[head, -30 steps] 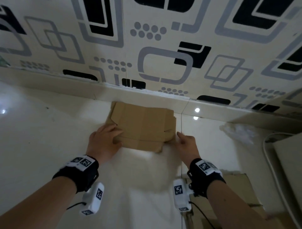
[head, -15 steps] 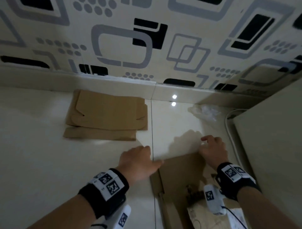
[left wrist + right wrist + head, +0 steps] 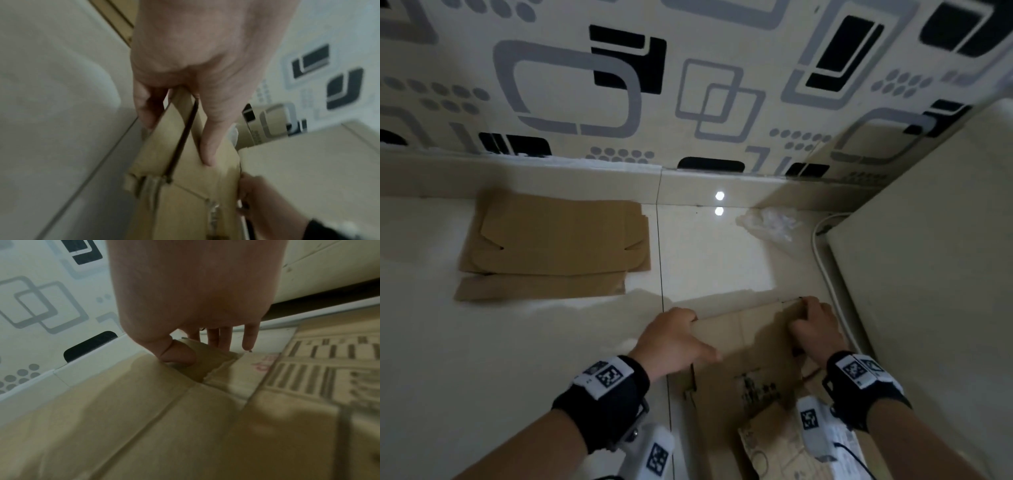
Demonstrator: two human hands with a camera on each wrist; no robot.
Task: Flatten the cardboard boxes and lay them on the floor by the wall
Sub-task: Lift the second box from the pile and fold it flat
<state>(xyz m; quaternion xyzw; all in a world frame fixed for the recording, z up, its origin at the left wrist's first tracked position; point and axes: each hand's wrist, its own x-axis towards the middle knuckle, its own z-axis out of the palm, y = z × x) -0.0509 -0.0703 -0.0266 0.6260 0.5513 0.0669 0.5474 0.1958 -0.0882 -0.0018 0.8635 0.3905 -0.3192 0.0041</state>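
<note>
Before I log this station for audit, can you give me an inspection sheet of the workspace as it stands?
Surface: glossy pale tile floor, with lamp glare near the skirting.
Job's things: flattened stack lies on the floor against the wall; next box is in both hands, with printed marks and a label on it.
Clutter: crumpled clear plastic on the floor by the skirting.
Grippers: left hand grips the box's left edge, thumb on top; right hand grips its far right corner.
Cables: white cable runs beside the cabinet.
Surroundings: patterned wall, pale cabinet at right.
</note>
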